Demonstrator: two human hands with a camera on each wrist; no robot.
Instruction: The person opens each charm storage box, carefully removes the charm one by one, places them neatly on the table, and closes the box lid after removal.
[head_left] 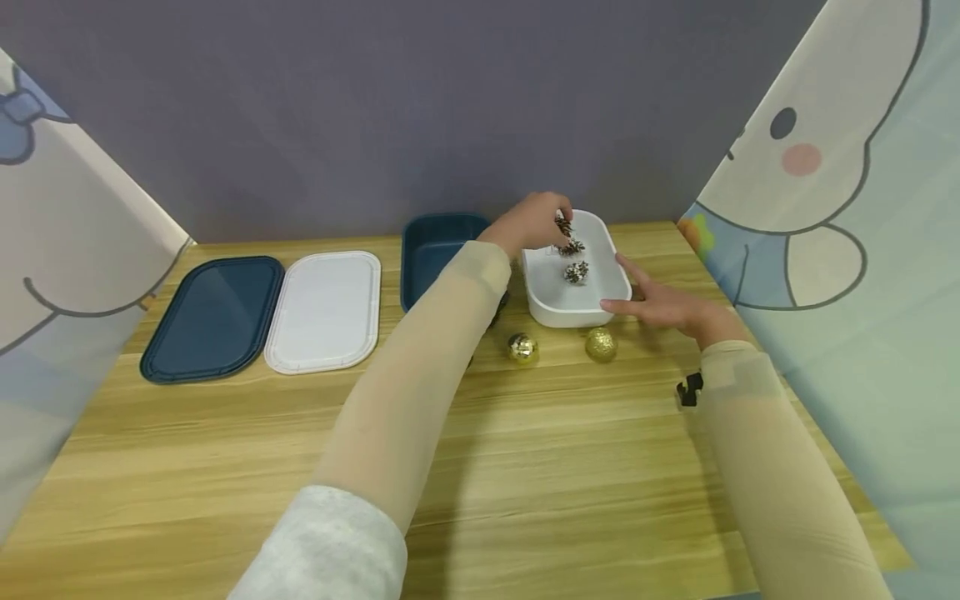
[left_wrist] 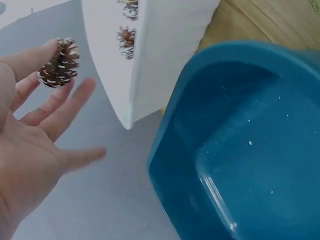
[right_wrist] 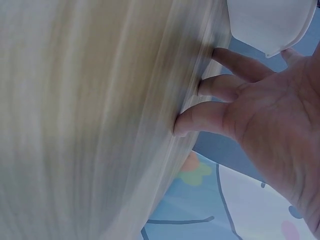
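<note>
In the head view my left hand [head_left: 531,223] is above the far left part of a white box [head_left: 547,293]. Between thumb and fingertips it pinches a brown pine cone [left_wrist: 60,64] with white-tipped scales, seen closely in the left wrist view. Two more pine cones [head_left: 576,272] lie inside the white box. My right hand [head_left: 660,303] is at the box's right side, thumb and forefinger spread along the rim. In the right wrist view, other fingers [right_wrist: 207,118] of that hand touch the wooden table.
A dark blue box [head_left: 435,250] stands left of the white one, partly behind my left forearm. Two gold balls [head_left: 522,347] sit in front of the white box. Farther left lie a dark blue lid [head_left: 213,318] and a white lid [head_left: 327,310]. A grey wall [head_left: 337,125] rises behind.
</note>
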